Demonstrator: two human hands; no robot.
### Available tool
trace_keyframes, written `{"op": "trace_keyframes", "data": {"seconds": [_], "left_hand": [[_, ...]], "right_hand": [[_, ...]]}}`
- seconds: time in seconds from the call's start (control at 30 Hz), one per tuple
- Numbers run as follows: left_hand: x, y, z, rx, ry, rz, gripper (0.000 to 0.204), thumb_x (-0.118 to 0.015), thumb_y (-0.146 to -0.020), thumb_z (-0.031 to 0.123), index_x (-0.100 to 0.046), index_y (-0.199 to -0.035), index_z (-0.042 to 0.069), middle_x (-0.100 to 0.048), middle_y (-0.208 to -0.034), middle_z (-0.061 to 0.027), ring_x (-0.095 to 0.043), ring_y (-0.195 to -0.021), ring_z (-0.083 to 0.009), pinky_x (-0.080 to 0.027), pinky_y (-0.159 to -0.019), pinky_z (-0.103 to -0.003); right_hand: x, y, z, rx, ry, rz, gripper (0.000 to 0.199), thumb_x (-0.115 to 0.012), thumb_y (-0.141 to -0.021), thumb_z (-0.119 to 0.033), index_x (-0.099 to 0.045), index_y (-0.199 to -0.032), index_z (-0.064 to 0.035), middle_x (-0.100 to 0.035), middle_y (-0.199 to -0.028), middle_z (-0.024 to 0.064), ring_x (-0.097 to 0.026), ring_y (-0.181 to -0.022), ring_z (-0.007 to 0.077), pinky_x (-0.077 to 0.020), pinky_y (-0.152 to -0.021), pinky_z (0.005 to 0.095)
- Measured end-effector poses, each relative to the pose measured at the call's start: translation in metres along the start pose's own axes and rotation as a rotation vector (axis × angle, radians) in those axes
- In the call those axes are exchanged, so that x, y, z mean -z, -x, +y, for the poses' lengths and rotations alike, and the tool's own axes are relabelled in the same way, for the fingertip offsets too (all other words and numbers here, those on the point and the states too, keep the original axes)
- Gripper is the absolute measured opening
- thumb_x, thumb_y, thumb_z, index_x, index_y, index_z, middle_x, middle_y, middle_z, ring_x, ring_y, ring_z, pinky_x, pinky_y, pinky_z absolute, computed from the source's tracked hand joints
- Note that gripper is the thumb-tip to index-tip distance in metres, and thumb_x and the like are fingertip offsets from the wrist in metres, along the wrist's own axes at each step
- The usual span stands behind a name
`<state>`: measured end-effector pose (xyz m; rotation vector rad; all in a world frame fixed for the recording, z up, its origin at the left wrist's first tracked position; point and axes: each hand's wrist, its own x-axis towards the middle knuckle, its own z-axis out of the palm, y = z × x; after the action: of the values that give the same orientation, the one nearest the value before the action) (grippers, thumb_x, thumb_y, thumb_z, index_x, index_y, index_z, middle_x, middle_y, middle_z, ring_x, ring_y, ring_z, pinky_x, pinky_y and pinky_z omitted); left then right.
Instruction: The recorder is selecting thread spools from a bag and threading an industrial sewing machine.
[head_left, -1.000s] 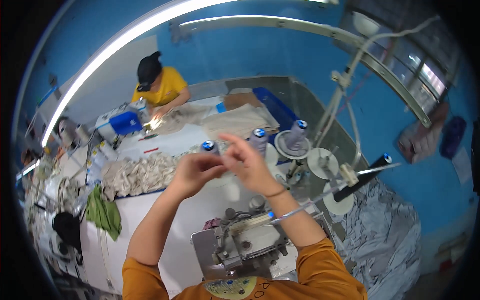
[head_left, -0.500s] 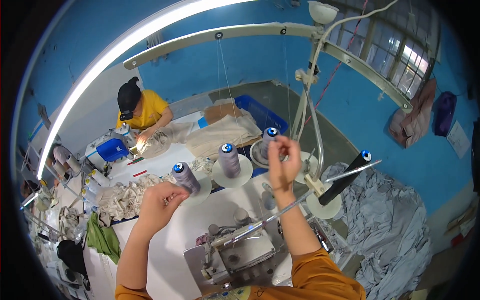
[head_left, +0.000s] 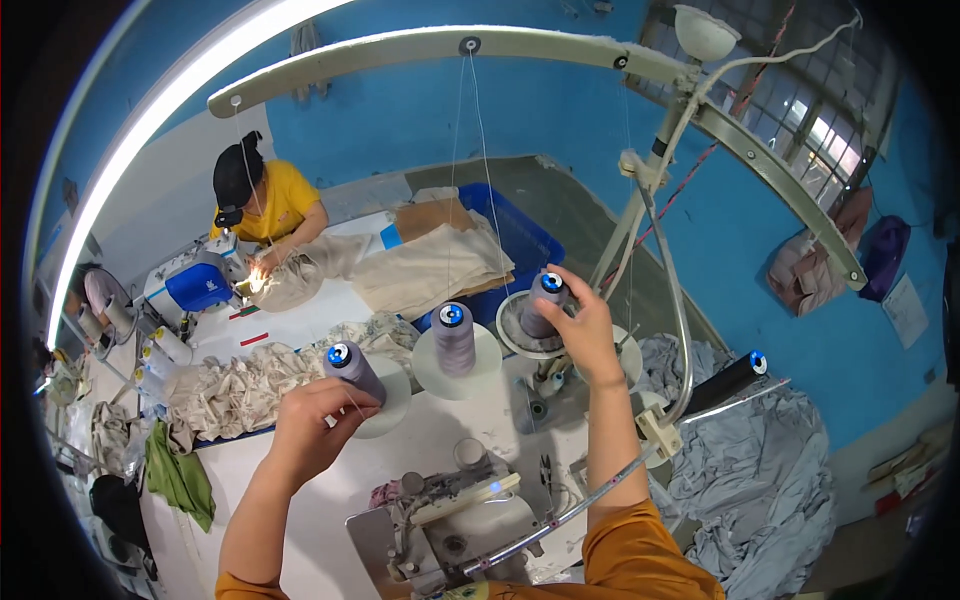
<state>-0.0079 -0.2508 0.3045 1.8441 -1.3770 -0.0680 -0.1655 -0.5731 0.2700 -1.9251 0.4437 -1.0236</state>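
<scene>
Three thread cones in greyish purple stand on round white holders: a left cone (head_left: 355, 372), a middle cone (head_left: 454, 345) and a right cone (head_left: 541, 308). My right hand (head_left: 588, 335) has its thumb and fingers around the upper part of the right cone. Beside the left cone, my left hand (head_left: 318, 425) is closed in a pinch; what lies between its fingertips is too small to make out. Thin threads run up from the cones to an overhead thread arm (head_left: 400, 52). Below my hands sits a sewing machine (head_left: 460, 530).
A black thread cone (head_left: 715, 385) leans at the right by a metal rod. Grey cloth (head_left: 740, 470) is heaped beyond it. Ruffled beige fabric (head_left: 240, 390) lies left, near a green cloth (head_left: 178, 475). Across the table a person in yellow (head_left: 270, 200) works at another machine. A blue basket (head_left: 535, 240) stands behind.
My right hand has gone from a raised pinch above the right cone to a hold around it. My left hand stays by the left cone, slightly lower. The whole view has shifted.
</scene>
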Motion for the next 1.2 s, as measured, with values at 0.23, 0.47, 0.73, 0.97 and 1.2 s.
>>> {"op": "trace_keyframes", "data": {"seconds": [0.23, 0.47, 0.73, 0.97, 1.2], "left_hand": [[-0.006, -0.002, -0.006, 0.001, 0.052, -0.03, 0.01, -0.071, -0.076, -0.002, -0.07, -0.083, 0.005, -0.066, -0.079, -0.0077, -0.062, -0.065, -0.019, -0.051, -0.057, -0.029], [-0.004, 0.002, -0.004, 0.057, 0.102, -0.048, 0.01, -0.071, -0.076, -0.003, -0.071, -0.084, 0.004, -0.066, -0.08, -0.008, -0.063, -0.068, -0.0201, -0.051, -0.057, -0.029], [-0.007, 0.003, -0.011, 0.062, 0.106, -0.059, 0.01, -0.071, -0.076, -0.002, -0.071, -0.084, 0.004, -0.067, -0.08, -0.0083, -0.063, -0.068, -0.0206, -0.052, -0.057, -0.029], [-0.008, 0.004, -0.015, 0.038, 0.096, -0.052, 0.01, -0.071, -0.076, -0.002, -0.071, -0.084, 0.004, -0.066, -0.078, -0.0083, -0.063, -0.066, -0.02, -0.052, -0.057, -0.029], [-0.011, 0.002, -0.01, 0.016, 0.102, -0.06, 0.011, -0.071, -0.076, -0.002, -0.07, -0.084, 0.004, -0.066, -0.078, -0.0079, -0.063, -0.065, -0.0197, -0.052, -0.056, -0.029]], "right_hand": [[0.002, -0.006, -0.001, -0.011, 0.049, -0.056, 0.048, -0.073, -0.08, -0.016, -0.057, -0.124, -0.0021, -0.064, -0.115, 0.0122, -0.06, -0.105, 0.0175, -0.0448, -0.092, 0.0292], [0.003, -0.011, -0.004, -0.013, 0.136, -0.124, 0.048, -0.07, -0.084, -0.017, -0.055, -0.127, -0.0013, -0.064, -0.115, 0.0112, -0.06, -0.105, 0.0183, -0.0442, -0.093, 0.03], [0.002, -0.005, 0.006, -0.055, -0.043, -0.141, 0.049, -0.067, -0.088, -0.014, -0.05, -0.132, -0.0004, -0.06, -0.12, 0.0071, -0.056, -0.109, 0.0151, -0.0417, -0.096, 0.0286], [0.001, -0.001, 0.003, -0.059, -0.189, -0.12, 0.046, -0.066, -0.088, -0.008, -0.05, -0.13, 0.0005, -0.058, -0.124, 0.0095, -0.056, -0.111, 0.016, -0.0422, -0.097, 0.0292], [0.005, -0.002, 0.009, -0.069, -0.201, -0.149, 0.05, -0.065, -0.09, -0.011, -0.046, -0.134, 0.0023, -0.056, -0.127, 0.0092, -0.053, -0.115, 0.0149, -0.0391, -0.101, 0.0284]]}}
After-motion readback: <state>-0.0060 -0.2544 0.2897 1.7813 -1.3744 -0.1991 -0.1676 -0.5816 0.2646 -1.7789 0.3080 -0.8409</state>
